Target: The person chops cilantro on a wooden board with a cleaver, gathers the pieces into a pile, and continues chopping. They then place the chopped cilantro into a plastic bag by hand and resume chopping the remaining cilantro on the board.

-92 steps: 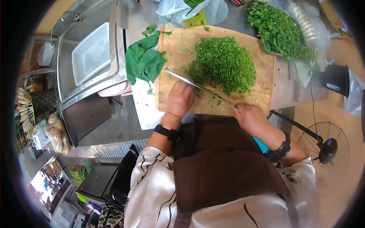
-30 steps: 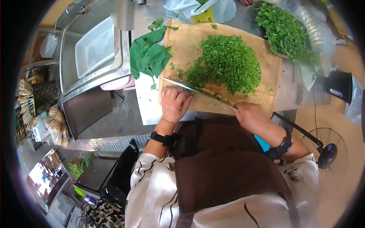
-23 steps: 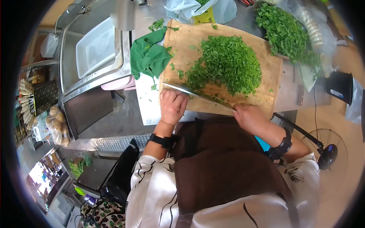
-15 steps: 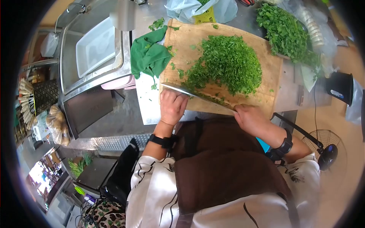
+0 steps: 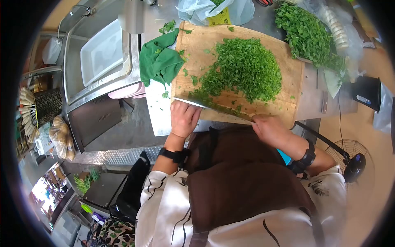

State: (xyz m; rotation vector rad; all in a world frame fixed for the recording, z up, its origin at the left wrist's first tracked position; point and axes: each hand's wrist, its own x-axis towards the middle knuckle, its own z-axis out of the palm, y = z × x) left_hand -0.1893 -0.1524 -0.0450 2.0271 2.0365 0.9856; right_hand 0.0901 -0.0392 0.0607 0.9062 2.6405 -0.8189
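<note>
A long knife [image 5: 222, 109] lies slantwise over the near edge of the wooden cutting board [image 5: 187, 45]. My right hand [image 5: 271, 128] is wrapped round its handle end, at the board's near right. Near the other end of the blade, my left hand [image 5: 184, 118] has its fingers bent against the knife; the fingertips are partly hidden. Beyond the blade spreads a big heap of chopped green herbs [image 5: 247, 68], with loose bits around it. A crumpled green cloth [image 5: 159, 59] hangs against the board's left edge.
Leafy herbs [image 5: 302, 35] fill a tray at the back right, beside plastic-wrapped goods. A plastic bag [image 5: 195, 12] sits behind the board. On the left is a sink with a white tub [image 5: 103, 55]. A small knife [image 5: 324, 102] lies to the right, above a fan [image 5: 354, 166].
The knife and both hands have moved slightly, with the blade's left end a little lower against the board. The whole view has shifted slightly left. Both hands keep their hold.
</note>
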